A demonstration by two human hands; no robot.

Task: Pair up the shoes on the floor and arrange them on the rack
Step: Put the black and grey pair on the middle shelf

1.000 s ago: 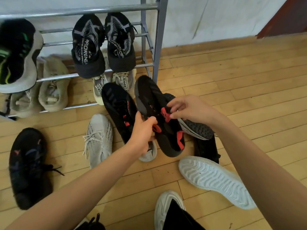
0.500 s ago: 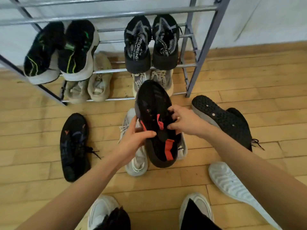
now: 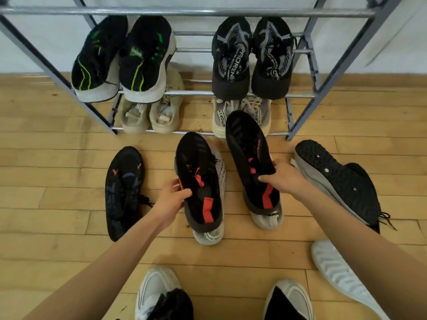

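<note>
**Shoes in front of the rack (image 3: pixel 189 12): one black-and-red in each hand**

Wooden floor (image 3: pixel 57 162) all around, and the metal rack is well stocked. There's a black-and-green pair (image 3: pixel 143 58) upper left and a black-and-grey pair (image 3: pixel 231 58) upper right. A beige pair (image 3: pixel 161 114) and a cream pair (image 3: pixel 219 118) sit on the tier below.

Down on the boards, a black-soled shoe (image 3: pixel 335 179) lies on its side at the right. A white sole (image 3: pixel 335 271) is near it, and a lone black shoe (image 3: pixel 124 188) is at the left.

Centre stage: the left hand (image 3: pixel 171 199) grips the left black-and-red shoe (image 3: pixel 198 181) at its collar, thumb over the edge. The right hand (image 3: pixel 284 181) curls round the right black-and-red shoe (image 3: pixel 249 158). Both point toes at the rack, side by side but apart, over two pale shoes (image 3: pixel 209 236).
</note>
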